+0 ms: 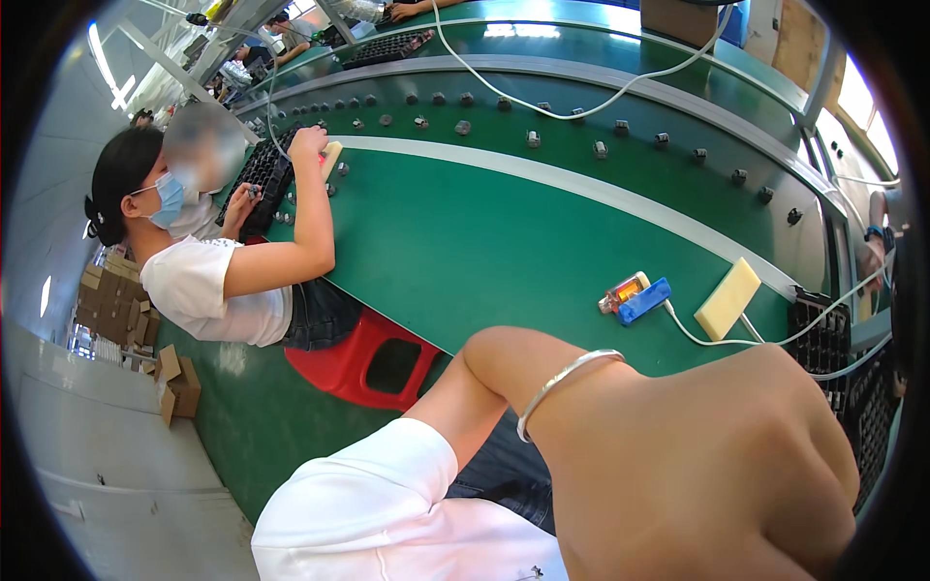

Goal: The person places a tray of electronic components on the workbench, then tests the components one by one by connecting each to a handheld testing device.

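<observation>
My left hand [717,465] is raised close to the camera and fills the lower right, with a silver bangle on its wrist. Its back and bent knuckles show; the fingers are turned away and hidden, so I cannot see what they hold. Beyond it on the green table lies a small clear-ended device [621,292] with an orange part, touching a blue block [644,301]. A white cable runs from there past a pale yellow slab [728,298], which lies tilted to the right. My right hand is out of the picture.
Small grey parts [533,138] stand spaced in a row along the green strip beyond a pale rail [581,198]. Black trays [821,329] stand at the right edge. On the left a masked co-worker sits on a red stool [363,363], hands at a black tray [266,174].
</observation>
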Motion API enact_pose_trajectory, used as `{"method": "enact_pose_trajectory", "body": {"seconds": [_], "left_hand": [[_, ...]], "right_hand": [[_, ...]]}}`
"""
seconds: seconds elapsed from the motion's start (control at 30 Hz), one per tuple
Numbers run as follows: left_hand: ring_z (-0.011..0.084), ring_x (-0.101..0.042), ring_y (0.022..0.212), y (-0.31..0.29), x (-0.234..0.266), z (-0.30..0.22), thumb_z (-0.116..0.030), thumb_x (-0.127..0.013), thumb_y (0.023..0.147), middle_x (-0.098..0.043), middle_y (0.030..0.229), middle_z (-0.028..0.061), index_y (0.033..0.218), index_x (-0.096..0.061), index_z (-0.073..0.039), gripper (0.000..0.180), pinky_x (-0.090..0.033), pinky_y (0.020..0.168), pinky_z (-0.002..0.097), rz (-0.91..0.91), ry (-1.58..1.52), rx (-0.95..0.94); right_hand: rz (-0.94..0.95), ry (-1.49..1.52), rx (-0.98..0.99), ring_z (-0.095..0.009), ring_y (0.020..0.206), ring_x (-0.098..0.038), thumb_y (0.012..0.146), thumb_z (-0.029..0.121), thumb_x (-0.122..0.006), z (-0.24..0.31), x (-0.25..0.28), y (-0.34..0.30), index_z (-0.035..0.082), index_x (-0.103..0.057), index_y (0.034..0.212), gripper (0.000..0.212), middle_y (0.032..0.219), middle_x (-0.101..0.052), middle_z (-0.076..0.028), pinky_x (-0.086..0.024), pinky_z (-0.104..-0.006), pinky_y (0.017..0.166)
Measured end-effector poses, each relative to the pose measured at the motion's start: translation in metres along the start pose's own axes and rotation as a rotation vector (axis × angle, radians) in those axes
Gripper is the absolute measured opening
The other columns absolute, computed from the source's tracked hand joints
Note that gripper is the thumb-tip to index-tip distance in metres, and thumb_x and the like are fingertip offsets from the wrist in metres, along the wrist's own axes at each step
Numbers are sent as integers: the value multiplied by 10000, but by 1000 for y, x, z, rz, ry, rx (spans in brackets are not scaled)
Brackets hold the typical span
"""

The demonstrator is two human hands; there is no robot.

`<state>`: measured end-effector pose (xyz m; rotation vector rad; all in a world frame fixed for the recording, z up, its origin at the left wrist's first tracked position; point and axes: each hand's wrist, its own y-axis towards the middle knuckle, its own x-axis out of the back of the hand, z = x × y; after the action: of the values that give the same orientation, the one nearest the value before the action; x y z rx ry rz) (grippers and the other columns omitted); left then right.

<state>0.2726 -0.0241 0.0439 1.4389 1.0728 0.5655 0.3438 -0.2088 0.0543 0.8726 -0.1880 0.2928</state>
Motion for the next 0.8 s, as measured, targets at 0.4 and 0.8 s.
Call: {"method": "enact_pose_trajectory", "body": {"seconds": [0.4, 0.8], "left_hand": [[249, -514, 532, 12, 13, -8, -178, -603, 910, -520, 589, 96, 688, -503, -59, 271, -396, 487, 330, 171, 40, 143], [277, -536, 548, 8, 7, -7, -141, -606, 901, -526, 596, 107, 704, -507, -51, 238, -416, 501, 343, 361, 49, 264]], "right_hand": [[20, -6, 88, -130, 528, -495, 681, 241, -551, -11, 9, -3, 38, -586, 606, 220, 582, -509, -40, -283, -247, 456], [42, -46, 156, -102, 547, -516, 778, 251, -597, -12, 22, -10, 75, -616, 617, 240, 586, -525, -10, -302, -225, 476]]}}
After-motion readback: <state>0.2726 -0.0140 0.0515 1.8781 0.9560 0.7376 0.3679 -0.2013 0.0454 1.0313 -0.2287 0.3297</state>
